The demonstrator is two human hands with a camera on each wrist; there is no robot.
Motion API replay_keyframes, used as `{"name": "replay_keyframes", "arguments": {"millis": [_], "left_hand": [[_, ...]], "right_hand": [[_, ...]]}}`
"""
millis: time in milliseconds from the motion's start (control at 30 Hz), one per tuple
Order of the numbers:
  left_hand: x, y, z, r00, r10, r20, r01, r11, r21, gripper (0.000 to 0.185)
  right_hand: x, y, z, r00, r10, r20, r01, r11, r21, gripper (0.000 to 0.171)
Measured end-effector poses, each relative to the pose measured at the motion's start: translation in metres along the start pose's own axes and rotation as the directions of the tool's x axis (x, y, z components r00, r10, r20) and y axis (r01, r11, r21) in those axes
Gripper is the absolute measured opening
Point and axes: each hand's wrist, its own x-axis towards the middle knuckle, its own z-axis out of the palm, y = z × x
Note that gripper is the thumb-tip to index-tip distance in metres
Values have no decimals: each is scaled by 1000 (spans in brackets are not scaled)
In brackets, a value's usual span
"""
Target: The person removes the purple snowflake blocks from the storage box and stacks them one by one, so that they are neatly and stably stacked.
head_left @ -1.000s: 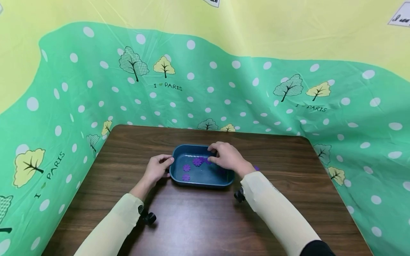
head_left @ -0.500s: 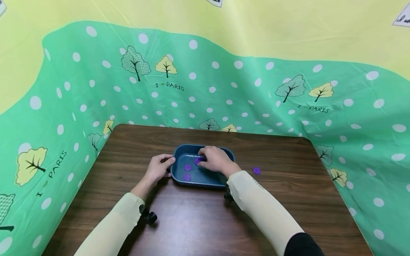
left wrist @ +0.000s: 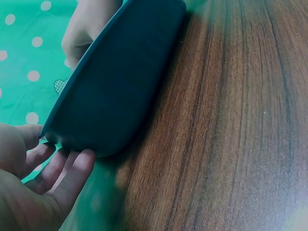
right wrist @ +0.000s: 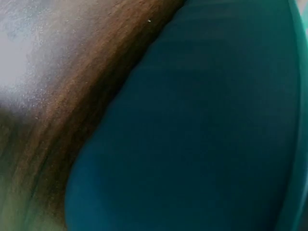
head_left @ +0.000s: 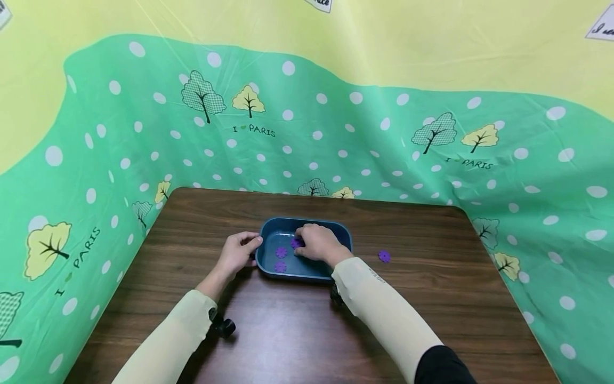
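Observation:
A dark blue rectangular tray (head_left: 312,273) with rounded corners sits on the table. My left hand (head_left: 235,255) grips its left end, the thumb at the rim and the other fingers against the outer wall, as the left wrist view shows. Inside the tray, my right hand (head_left: 317,242) reaches down with bent fingers at a purple flower-shaped disc (head_left: 295,243). Whether the fingertips pinch it is hidden. Another purple disc (head_left: 281,252) lies in the left half, with a lower purple disc (head_left: 280,266) near the front wall. The right wrist view shows the tray's outer wall (right wrist: 192,120) and no hand.
On the brown wooden table (head_left: 422,298), a single purple disc (head_left: 384,256) lies to the right of the tray. A green and yellow printed cloth (head_left: 336,138) hangs behind the table and along its sides. Each wrist carries a small black camera (head_left: 224,326).
My right hand has moved left and lower inside the tray, over the discs near its middle. The disc right of the tray has come fully into view. My left hand keeps its grip.

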Motion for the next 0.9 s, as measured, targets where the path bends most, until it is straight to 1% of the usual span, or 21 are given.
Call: {"name": "replay_keyframes", "arguments": {"millis": [267,500,700,900], "left_hand": [[1,-1,0,1000,-11,0,11,1000,-2,35],[2,-1,1,1000,-13,-2,12,1000,-8,35],[3,-3,1,1000,-9,-7,9,1000,-19,35],[3,-4,1,1000,-6,-7,6,1000,-23,36]], "right_hand": [[3,0,4,1000,12,10,-12,1000,3,47],[4,-2,6,1000,-4,-2,4,1000,-6,43],[2,-2,2,999,-8,-32,8,1000,-13,47],[-3,0,-2,999,-15,-38,15,1000,-6,43]]}}
